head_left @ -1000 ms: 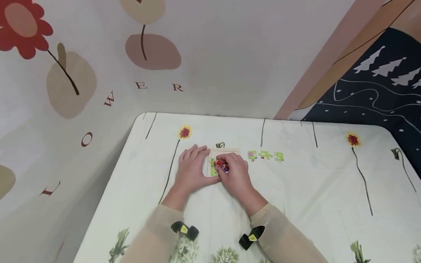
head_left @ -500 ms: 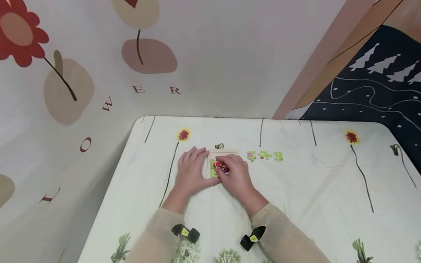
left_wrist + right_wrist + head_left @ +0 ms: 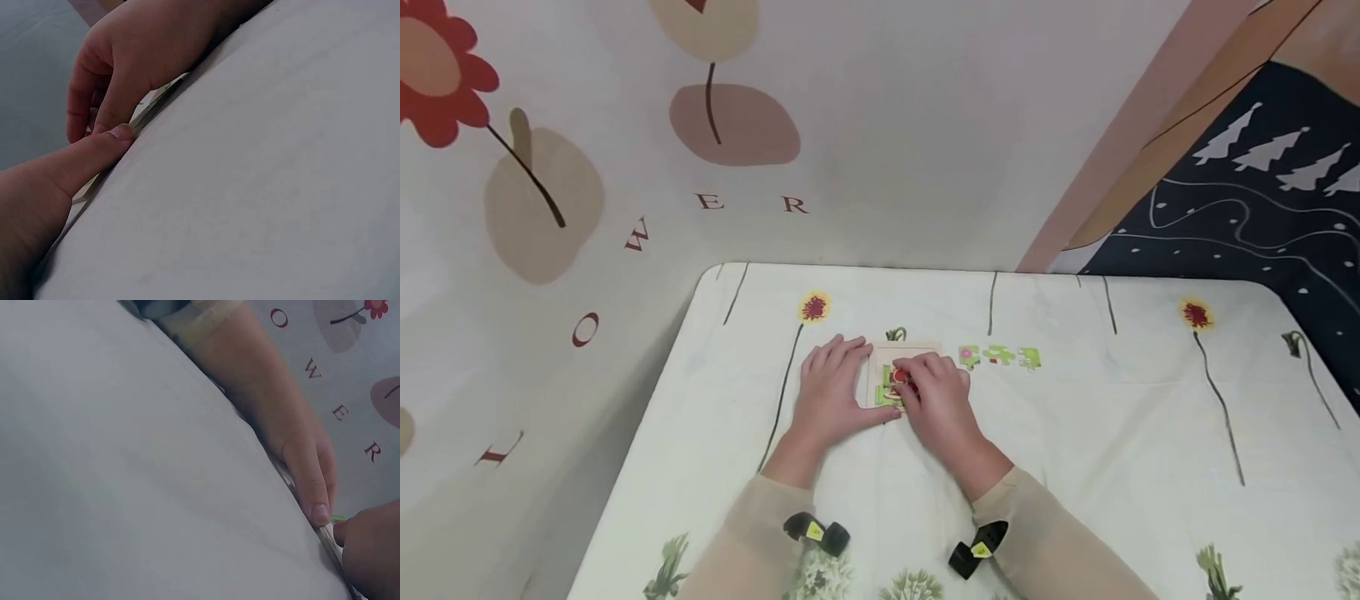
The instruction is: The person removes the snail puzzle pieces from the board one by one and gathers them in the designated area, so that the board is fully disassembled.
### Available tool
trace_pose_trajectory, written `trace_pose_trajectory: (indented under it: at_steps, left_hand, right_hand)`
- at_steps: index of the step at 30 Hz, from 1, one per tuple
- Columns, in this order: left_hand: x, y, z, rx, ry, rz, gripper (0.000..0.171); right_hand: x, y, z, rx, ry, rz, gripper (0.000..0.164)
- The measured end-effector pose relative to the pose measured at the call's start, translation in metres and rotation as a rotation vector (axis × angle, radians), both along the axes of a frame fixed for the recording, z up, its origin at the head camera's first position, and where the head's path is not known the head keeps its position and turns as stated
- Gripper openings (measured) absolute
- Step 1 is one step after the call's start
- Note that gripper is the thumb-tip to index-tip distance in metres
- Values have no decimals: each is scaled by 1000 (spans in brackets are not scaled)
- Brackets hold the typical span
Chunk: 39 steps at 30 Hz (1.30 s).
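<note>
A small jigsaw puzzle board (image 3: 880, 353) with a pale frame lies on the cloth-covered table between the hands. Along its left side rests the left hand (image 3: 831, 387), fingers extended to the far left corner and thumb straight against the near edge. The right hand (image 3: 942, 398) pinches a colourful puzzle piece (image 3: 898, 377), with red on it, between thumb and curled fingers, over the board. That hand hides much of the board's right part. In the left wrist view the left thumb (image 3: 94, 156) touches the board's edge (image 3: 150, 114), close to the right hand's fingertips.
Several loose items aside, a row of green puzzle pieces (image 3: 999, 355) lies right of the board. The white cloth (image 3: 1112, 417) has printed flowers and covers the table. A patterned wall (image 3: 887, 183) rises behind the far edge.
The view has shifted slightly. The right hand's fingertips have moved a little over the board, and the red part of the piece shows differently. The left hand keeps its place on the board.
</note>
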<state>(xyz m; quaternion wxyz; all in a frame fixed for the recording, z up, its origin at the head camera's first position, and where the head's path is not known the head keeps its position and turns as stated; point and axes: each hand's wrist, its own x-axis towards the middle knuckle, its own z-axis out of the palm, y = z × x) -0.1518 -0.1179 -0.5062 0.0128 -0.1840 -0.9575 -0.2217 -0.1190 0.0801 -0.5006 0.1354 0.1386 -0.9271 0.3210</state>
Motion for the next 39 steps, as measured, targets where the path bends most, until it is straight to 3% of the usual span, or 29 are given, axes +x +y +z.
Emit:
trace_pose_trajectory:
  at_steps: [6, 13, 20, 28, 39]
  left_hand:
    - [1, 2, 0, 11, -8, -5, 106]
    - [0, 3, 1, 8, -12, 3, 108]
    - [-1, 0, 1, -10, -11, 10, 109]
    - [-2, -1, 1, 5, -21, 11, 110]
    - [-3, 0, 1, 6, -20, 8, 110]
  right_hand:
    - [8, 12, 3, 47, 28, 19, 33]
    - [11, 28, 6, 55, 14, -18, 34]
    - [17, 50, -1, 4, 38, -50, 34]
    - [25, 82, -4, -51, 45, -143, 32]
    - [33, 96, -6, -55, 46, -175, 24]
